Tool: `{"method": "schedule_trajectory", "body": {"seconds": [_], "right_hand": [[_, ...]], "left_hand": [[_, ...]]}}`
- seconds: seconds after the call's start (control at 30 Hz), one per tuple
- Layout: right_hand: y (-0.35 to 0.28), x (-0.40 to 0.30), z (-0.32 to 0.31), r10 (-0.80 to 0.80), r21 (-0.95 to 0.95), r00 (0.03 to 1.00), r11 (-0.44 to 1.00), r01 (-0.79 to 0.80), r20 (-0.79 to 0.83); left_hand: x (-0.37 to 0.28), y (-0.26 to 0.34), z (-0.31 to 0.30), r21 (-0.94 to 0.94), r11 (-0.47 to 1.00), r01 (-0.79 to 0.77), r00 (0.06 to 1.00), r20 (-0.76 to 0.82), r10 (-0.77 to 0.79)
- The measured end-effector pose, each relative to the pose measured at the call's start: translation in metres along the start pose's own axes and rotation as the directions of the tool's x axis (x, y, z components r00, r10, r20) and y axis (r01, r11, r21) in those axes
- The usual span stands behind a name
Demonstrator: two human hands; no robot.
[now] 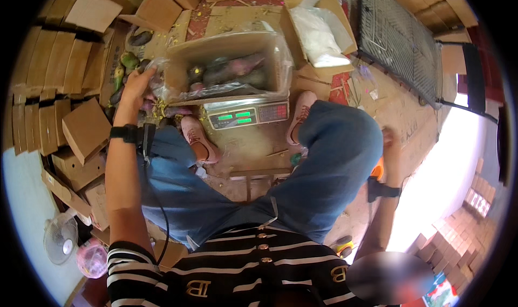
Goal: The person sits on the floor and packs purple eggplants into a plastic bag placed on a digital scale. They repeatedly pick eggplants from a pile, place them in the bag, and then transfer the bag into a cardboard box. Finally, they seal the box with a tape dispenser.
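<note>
My left hand (140, 80) is at the left end of an open cardboard box (226, 46), its fingers on the clear plastic liner (162, 80) that hangs over that end. Several dark purple vegetables (243, 66), with plastic film around them, lie in the box. The box rests on a digital scale (249, 115) with lit green displays. More purple and green vegetables (129, 60) lie on the floor beside my left hand. My right hand (389, 139) is blurred beside my right knee, near an orange object (377, 169) partly hidden by my leg; its fingers are unclear.
Cardboard boxes (56, 60) are stacked at the left. An open box with white plastic bags (317, 34) stands beyond the scale, beside a black platform trolley (398, 44). A fan (60, 240) is at lower left. Cardboard sheets and scraps cover the floor around my shoes.
</note>
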State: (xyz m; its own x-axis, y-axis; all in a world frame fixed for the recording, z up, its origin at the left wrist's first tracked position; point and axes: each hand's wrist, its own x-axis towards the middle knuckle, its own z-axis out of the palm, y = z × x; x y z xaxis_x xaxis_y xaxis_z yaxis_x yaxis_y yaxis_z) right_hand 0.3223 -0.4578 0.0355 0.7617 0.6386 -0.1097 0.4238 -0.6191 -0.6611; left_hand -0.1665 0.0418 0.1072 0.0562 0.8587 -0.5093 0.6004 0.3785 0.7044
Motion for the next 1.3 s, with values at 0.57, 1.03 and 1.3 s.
{"method": "schedule_trajectory", "body": {"seconds": [0.57,1.03,1.3], "right_hand": [[-0.278,0.118,0.172,0.009,0.315,0.578,0.832,-0.457,0.816],[-0.412,0.053,0.177,-0.366,0.502,0.514,0.852,-0.151,0.776],[-0.436,0.031,0.236,-0.34,0.532,0.536,0.807,-0.255,0.773]], "left_hand": [[-0.035,0.036,0.025,-0.473,0.881,-0.022,0.902,0.371,0.221],[-0.047,0.043,0.046,-0.63,0.763,0.143,0.82,0.507,0.265],[-0.039,0.029,0.04,-0.772,0.601,0.205,0.812,0.477,0.335]]}}
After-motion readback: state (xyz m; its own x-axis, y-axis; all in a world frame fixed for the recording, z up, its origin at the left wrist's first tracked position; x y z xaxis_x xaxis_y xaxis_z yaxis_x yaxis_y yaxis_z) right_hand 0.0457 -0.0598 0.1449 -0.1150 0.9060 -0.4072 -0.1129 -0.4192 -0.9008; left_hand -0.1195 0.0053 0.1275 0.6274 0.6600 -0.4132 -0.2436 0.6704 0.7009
